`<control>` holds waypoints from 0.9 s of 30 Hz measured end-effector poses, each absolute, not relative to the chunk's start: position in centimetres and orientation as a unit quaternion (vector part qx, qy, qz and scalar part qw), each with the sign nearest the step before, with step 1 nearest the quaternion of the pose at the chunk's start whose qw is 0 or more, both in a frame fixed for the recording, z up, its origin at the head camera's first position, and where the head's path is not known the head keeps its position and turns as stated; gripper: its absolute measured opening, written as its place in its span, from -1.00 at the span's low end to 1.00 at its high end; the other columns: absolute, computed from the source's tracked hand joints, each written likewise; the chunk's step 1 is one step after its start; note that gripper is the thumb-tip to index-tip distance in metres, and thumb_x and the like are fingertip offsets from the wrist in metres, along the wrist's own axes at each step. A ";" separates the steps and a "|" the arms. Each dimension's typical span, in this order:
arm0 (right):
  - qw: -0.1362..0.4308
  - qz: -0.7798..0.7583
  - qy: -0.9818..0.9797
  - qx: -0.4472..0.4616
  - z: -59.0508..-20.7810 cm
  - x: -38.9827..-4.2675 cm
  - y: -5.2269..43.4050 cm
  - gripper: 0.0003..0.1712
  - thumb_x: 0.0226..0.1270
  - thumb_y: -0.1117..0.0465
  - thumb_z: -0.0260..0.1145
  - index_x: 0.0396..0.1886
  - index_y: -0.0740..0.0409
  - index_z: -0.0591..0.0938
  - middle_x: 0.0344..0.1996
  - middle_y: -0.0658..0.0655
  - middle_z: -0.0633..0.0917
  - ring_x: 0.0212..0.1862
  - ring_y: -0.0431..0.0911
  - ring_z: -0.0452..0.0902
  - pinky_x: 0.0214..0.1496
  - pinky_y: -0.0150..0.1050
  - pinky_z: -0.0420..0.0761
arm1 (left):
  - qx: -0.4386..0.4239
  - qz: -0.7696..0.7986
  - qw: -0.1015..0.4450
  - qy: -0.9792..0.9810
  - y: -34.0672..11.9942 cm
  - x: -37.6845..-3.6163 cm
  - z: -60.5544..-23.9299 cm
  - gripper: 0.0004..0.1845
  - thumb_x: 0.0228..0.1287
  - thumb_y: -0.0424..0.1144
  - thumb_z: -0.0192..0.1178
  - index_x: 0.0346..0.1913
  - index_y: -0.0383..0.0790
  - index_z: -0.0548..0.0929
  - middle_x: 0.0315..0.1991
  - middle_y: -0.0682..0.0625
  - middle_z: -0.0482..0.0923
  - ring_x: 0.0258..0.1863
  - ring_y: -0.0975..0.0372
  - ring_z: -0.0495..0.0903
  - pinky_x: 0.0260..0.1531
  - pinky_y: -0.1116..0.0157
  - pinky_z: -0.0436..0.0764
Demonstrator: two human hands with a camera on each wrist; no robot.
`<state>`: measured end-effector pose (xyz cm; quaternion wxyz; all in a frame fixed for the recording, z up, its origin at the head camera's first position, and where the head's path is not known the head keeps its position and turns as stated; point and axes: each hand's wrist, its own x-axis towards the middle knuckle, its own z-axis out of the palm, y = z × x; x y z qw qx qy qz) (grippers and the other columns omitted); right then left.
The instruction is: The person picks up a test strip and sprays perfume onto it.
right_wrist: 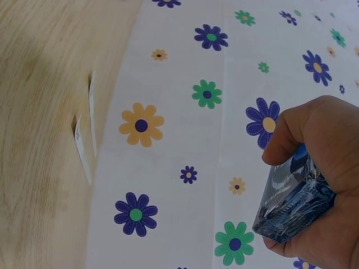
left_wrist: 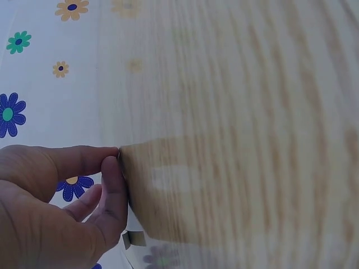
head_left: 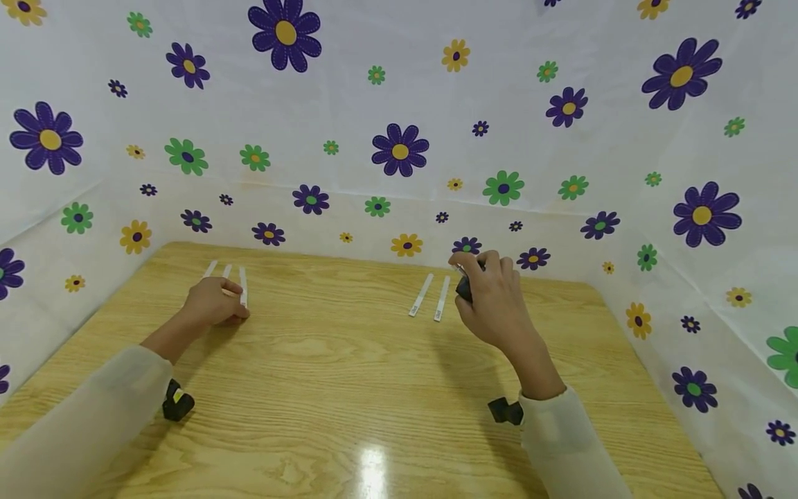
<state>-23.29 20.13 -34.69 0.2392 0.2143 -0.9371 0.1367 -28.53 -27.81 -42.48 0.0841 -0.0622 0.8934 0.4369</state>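
Observation:
My left hand [head_left: 215, 305] rests at the far left of the wooden table [head_left: 349, 388]. Its thumb and forefinger [left_wrist: 109, 168] pinch the near end of a thin white paper strip [head_left: 243, 287], seen almost edge-on in the left wrist view. Two more white strips [head_left: 210, 268] lie just behind that hand. My right hand [head_left: 489, 291] hovers above the table's far right and grips a small dark blue glass bottle [right_wrist: 291, 204], which also shows dark under the fingers in the head view [head_left: 464, 287]. Two white strips [head_left: 421, 294] lie side by side just left of the right hand, and appear in the right wrist view [right_wrist: 82, 148].
A white cloth with purple, green and yellow flowers [head_left: 399, 149] walls the table on three sides. A black wrist camera sits on each forearm [head_left: 177, 403] [head_left: 505, 411]. Bare wood lies between the hands and toward the near edge.

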 end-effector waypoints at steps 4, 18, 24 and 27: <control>0.237 0.137 -0.937 0.216 -34.6 -23.3 20.1 -0.35 0.22 0.34 0.38 0.29 -0.08 0.43 0.06 0.43 0.47 -0.08 0.28 0.33 -0.15 0.11 0.39 | -0.068 0.438 0.079 0.893 -27.8 -28.9 -42.6 -0.37 0.17 -0.41 0.41 0.26 -0.61 0.44 -0.34 -0.14 0.71 -0.48 0.31 0.70 -0.39 0.36 0.71; 0.235 0.133 -0.938 0.219 -34.5 -23.2 20.1 -0.36 0.24 0.33 0.39 0.29 -0.07 0.42 0.05 0.42 0.47 -0.08 0.28 0.32 -0.16 0.10 0.39 | -0.038 0.414 0.099 0.904 -27.7 -29.7 -42.5 -0.67 0.34 -0.32 0.18 0.02 -0.52 0.70 0.00 -0.31 0.66 -0.41 0.29 0.64 -0.35 0.34 0.68; 0.234 0.133 -0.938 0.218 -34.6 -23.2 20.0 -0.35 0.23 0.33 0.40 0.29 -0.07 0.42 0.05 0.42 0.46 -0.07 0.29 0.33 -0.16 0.10 0.39 | -0.032 0.409 0.103 0.906 -26.9 -29.9 -42.2 -0.79 0.28 -0.27 0.14 -0.46 -0.29 0.66 -0.47 -0.03 0.63 -0.52 0.23 0.56 -0.40 0.32 0.56; 0.230 0.133 -0.939 0.216 -34.6 -23.2 20.0 -0.35 0.24 0.32 0.40 0.29 -0.08 0.42 0.06 0.42 0.46 -0.06 0.29 0.33 -0.15 0.12 0.40 | -0.032 0.410 0.104 0.906 -26.4 -30.2 -42.3 -0.76 0.27 -0.25 0.15 -0.55 -0.22 0.60 -0.61 0.03 0.54 -0.54 0.21 0.50 -0.42 0.29 0.48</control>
